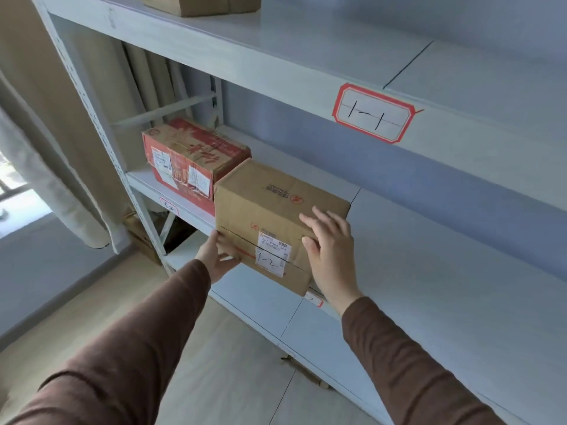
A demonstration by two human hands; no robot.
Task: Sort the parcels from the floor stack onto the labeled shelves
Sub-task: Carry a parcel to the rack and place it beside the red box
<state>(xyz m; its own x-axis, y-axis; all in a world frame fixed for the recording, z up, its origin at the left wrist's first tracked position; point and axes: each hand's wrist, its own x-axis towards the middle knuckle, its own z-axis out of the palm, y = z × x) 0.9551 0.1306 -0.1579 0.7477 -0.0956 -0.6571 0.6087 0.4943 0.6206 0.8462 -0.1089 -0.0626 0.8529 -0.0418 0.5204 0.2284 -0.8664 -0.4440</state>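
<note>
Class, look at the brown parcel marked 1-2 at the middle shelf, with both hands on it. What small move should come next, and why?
Probably push the brown parcel further back. Its front seems to overhang the front edge of the shelf, so it is not fully seated. The left hand holds its lower corner, and the right hand rests on its top edge.

Soft daylight is coming in from the window at the left, blowing out to white there, while the shelving is lying in cool, even shade, its lines bowing towards the edges and details smearing slightly.
</note>
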